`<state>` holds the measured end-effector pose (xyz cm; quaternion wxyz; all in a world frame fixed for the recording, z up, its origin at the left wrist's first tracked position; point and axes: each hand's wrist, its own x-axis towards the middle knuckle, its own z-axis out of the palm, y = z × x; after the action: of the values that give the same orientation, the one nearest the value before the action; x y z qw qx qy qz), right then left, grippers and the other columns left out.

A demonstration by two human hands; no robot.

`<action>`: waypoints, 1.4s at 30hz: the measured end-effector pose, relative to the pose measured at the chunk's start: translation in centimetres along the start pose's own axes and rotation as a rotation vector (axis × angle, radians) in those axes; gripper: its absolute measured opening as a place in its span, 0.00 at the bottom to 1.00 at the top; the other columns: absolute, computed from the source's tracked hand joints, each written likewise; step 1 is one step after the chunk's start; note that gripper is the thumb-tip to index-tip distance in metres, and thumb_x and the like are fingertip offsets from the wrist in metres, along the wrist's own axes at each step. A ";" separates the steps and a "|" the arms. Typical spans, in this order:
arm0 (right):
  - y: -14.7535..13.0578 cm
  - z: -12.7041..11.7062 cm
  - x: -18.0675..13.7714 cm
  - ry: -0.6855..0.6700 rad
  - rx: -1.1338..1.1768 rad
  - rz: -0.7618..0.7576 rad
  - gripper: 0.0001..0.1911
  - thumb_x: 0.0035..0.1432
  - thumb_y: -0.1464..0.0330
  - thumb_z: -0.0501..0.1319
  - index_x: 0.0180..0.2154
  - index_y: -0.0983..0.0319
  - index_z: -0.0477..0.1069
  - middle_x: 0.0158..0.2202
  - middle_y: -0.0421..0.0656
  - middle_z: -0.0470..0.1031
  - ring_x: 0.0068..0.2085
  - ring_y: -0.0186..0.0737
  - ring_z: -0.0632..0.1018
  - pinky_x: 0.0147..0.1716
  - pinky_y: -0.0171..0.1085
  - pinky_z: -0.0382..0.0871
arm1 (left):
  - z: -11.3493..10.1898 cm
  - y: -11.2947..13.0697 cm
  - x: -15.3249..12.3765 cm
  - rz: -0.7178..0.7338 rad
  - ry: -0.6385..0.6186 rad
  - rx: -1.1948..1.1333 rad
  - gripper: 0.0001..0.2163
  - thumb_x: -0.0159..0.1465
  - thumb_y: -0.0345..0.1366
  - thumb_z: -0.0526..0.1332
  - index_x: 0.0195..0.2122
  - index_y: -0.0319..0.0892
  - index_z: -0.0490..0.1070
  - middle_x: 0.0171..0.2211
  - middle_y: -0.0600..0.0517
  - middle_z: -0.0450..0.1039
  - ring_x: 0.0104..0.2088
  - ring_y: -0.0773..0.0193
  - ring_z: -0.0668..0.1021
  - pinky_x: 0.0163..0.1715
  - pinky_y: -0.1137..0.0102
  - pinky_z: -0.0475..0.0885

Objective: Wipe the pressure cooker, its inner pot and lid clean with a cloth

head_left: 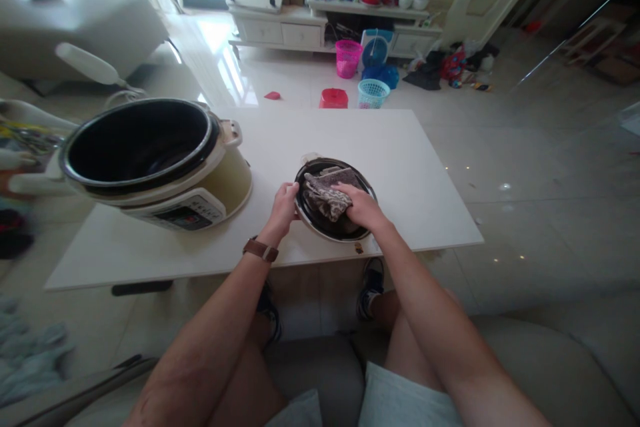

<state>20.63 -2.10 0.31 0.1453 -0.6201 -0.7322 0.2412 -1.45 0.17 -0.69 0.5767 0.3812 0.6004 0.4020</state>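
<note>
A round dark lid with a shiny rim lies at the front of the white table, its dark side facing up. My left hand grips its left rim, thumb on top and fingers partly hidden below. My right hand is closed on a crumpled grey-brown patterned cloth, pressing it against the lid. To the left stands a cream electric pressure cooker without its lid. Its black inner pot sits inside, and a control panel faces me.
The white table ends just before my knees. A whisk-like tool with a white handle is behind the cooker. On the floor beyond are a red stool, a light blue basket and a pink basket. A cluttered cabinet lines the wall.
</note>
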 end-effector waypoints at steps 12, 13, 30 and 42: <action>-1.4 0.8 1.1 0.091 0.410 0.325 0.17 0.58 0.65 0.61 0.47 0.61 0.81 0.47 0.48 0.85 0.51 0.53 0.83 0.51 0.45 0.77 | 0.6 0.2 -0.9 0.109 0.015 0.109 0.13 0.68 0.47 0.57 0.46 0.43 0.70 0.32 0.53 0.71 0.26 0.64 0.73 0.21 0.73 0.69; -1.4 1.1 1.4 0.111 0.578 0.384 0.18 0.57 0.64 0.61 0.47 0.62 0.80 0.45 0.48 0.85 0.47 0.52 0.84 0.48 0.46 0.79 | 0.6 0.2 -0.9 0.112 0.017 0.119 0.13 0.68 0.47 0.57 0.46 0.43 0.70 0.32 0.53 0.71 0.26 0.65 0.73 0.21 0.73 0.69; -2.5 1.0 0.2 0.102 -0.036 0.259 0.25 0.67 0.59 0.56 0.63 0.49 0.72 0.56 0.46 0.82 0.55 0.57 0.82 0.55 0.51 0.74 | 0.6 0.0 -0.8 0.105 -0.013 0.086 0.13 0.67 0.47 0.57 0.46 0.45 0.68 0.32 0.54 0.69 0.27 0.64 0.74 0.22 0.73 0.70; -3.8 1.9 -0.4 0.020 -0.260 0.087 0.31 0.66 0.65 0.54 0.69 0.51 0.64 0.72 0.44 0.66 0.60 0.58 0.78 0.56 0.53 0.76 | 0.5 -0.3 -0.5 0.147 -0.002 0.121 0.14 0.66 0.46 0.57 0.46 0.45 0.69 0.32 0.53 0.70 0.28 0.63 0.72 0.22 0.73 0.69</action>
<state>16.54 -3.27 0.82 0.0605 -0.6672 -0.7283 0.1441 -0.95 -0.45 -0.80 0.5221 0.4590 0.5933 0.4058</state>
